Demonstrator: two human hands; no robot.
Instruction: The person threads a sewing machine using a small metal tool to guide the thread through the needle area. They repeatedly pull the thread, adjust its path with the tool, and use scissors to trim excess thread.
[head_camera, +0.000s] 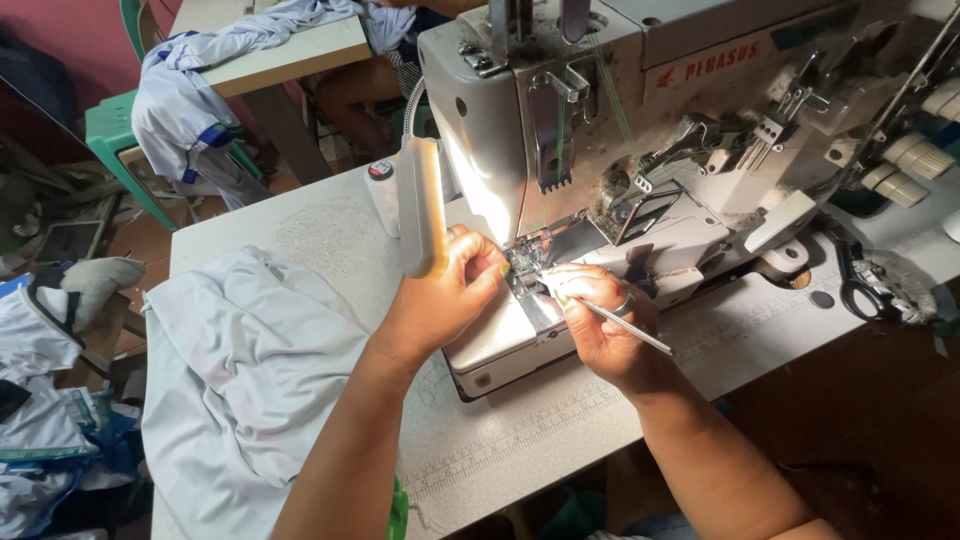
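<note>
At the needle area of a grey industrial sewing machine (640, 150), both hands are brought close together over the presser foot (527, 262). The left hand (440, 300) is pinched shut at its fingertips just beside the foot, apparently on a thread end too fine to be made out. The right hand (600, 325) is clamped on slim metal tweezers (625, 325), whose tips are pointed toward the needle and whose tail is angled back over the wrist. A lamp (422, 205) on a flexible neck is hung just above the left hand, and the metal bed plate (500, 335) is brightly lit. A pale garment (240, 380) is heaped on the bench (560, 420) to the left, and black scissors (860, 290) are laid well apart on the right. As a judgement, the thread could be lost or frayed if the tweezers slip, and fingers so near the needle could be pricked if the machine were set running by accident.
</note>
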